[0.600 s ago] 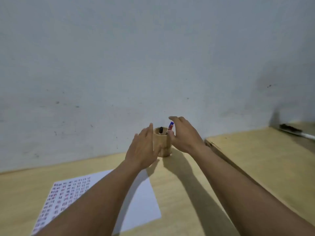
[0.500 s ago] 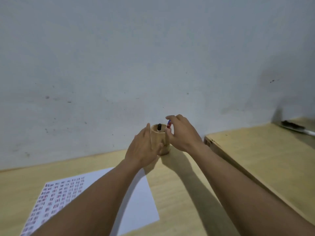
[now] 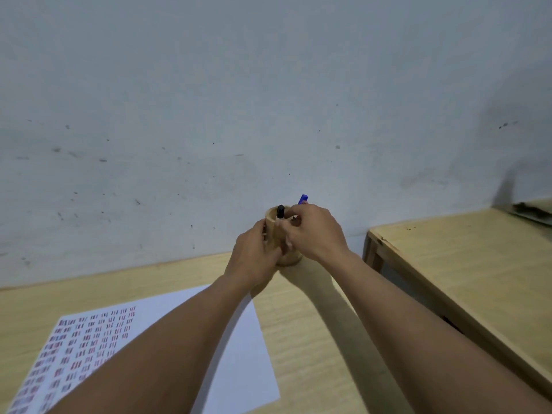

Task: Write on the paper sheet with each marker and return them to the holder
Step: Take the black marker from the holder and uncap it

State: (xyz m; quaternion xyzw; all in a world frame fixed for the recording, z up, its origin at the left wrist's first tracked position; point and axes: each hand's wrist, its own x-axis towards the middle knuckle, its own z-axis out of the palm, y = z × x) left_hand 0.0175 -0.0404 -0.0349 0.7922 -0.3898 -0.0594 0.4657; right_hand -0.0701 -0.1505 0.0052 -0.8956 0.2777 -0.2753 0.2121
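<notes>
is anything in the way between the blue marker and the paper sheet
Nothing loose lies between them. The blue marker is at the wooden holder, in the right hand. The left hand and its forearm cross the bare table and the paper sheet.

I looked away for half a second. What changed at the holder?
The left hand closed from beside the wooden holder to gripping it. The right hand curled over the rim around the blue-capped marker. The black-capped marker and paper sheet stayed put.
</notes>
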